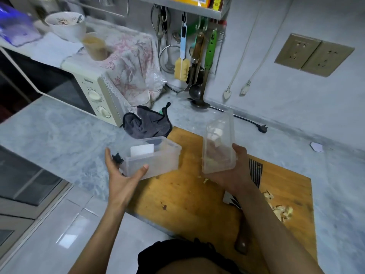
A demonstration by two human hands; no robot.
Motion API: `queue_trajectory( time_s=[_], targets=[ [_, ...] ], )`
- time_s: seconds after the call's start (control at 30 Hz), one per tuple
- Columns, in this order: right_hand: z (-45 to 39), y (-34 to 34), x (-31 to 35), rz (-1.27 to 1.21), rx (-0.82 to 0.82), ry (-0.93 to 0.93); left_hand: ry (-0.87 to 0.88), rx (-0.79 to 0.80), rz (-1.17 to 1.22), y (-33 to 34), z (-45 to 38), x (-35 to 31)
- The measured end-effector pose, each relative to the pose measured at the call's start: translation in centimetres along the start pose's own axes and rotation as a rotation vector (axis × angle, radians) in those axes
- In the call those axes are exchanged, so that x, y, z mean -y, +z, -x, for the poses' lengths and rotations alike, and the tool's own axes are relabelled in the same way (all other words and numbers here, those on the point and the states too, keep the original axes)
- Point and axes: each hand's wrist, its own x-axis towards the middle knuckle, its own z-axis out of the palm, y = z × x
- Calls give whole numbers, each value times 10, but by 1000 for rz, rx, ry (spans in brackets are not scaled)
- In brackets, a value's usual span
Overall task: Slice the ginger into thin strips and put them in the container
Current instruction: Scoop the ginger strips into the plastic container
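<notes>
a head-worn camera looks down at a wooden cutting board (189, 196) lying on a pale grey marbled countertop (59, 133). two bare forearms reach in from the bottom of the frame.

the left hand (120, 175), in the centre left, is spread wide with straight fingers and the palm turned up. its thumb tip touches the near wall of a clear rectangular plastic container (156, 157) that sits at the upper left corner of the board; whether the fingers touch the container's left end cannot be told. a white card-like piece stands inside this container.

the right hand (235, 171), in the centre right, curls around a second clear plastic box (218, 145), holding it tilted on end above the board. pale pieces show through its walls, too blurred to identify.

yellowish ginger scraps (280, 208) lie on the board at the lower right, right of the right forearm and well apart from both hands. a few small bits (205, 180) lie just below the held box.

a dark-handled knife (242, 244) lies on the board beneath the right forearm, mostly hidden.

in the upper left stands a cream microwave (98, 95) under a floral cloth, with a dark grey rag (148, 123) beside it. utensils (197, 56) hang on the wall at the top centre.
</notes>
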Motion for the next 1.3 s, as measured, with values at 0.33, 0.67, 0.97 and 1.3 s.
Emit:
queue_trajectory(
  time_s=[0.33, 0.67, 0.97, 1.3],
  targets=[
    [-31, 16, -51, -55, -190, 151, -23, -240, -187, 9, -13, 45],
    [-31, 10, -53, 129, -87, 309, 122, -226, -319, -6, 0, 40],
    [-47, 53, -35, 639, 8, 682, 86, 337, 68, -17, -34, -24],
    [-80, 78, -55, 799, -389, 414, -522, -426, 934, -76, -82, 22]
  ],
)
